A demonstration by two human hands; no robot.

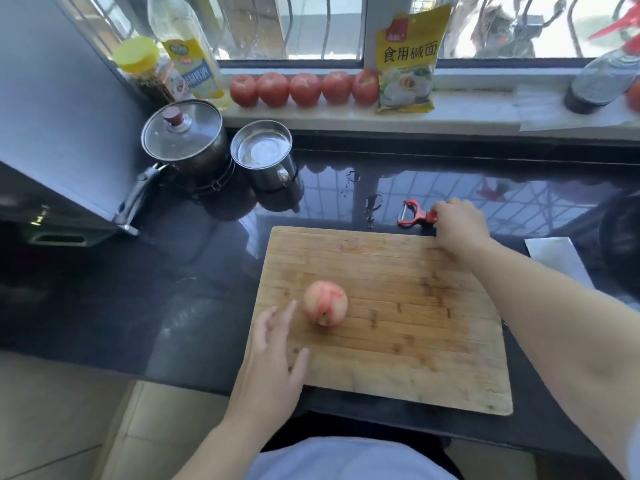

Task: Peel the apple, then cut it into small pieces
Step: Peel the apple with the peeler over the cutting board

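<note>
A pale pink apple (325,302) with its skin on rests on the left part of a wooden cutting board (408,327). My left hand (273,358) hovers just left of the apple, fingers spread, holding nothing. Beyond the board's far right corner lies a red peeler (414,213) on the black counter. My right hand (459,228) is closed around the peeler's handle end; the blade head points left. A cleaver blade (557,261) lies right of the board, partly hidden by my right forearm.
A lidded pot (185,140) and a steel mug (263,154) stand at the back left. Tomatoes (304,89), a yellow packet (408,60), bottles and jars line the window sill. A dark pan (623,244) sits at the right edge. Water drops lie near the peeler.
</note>
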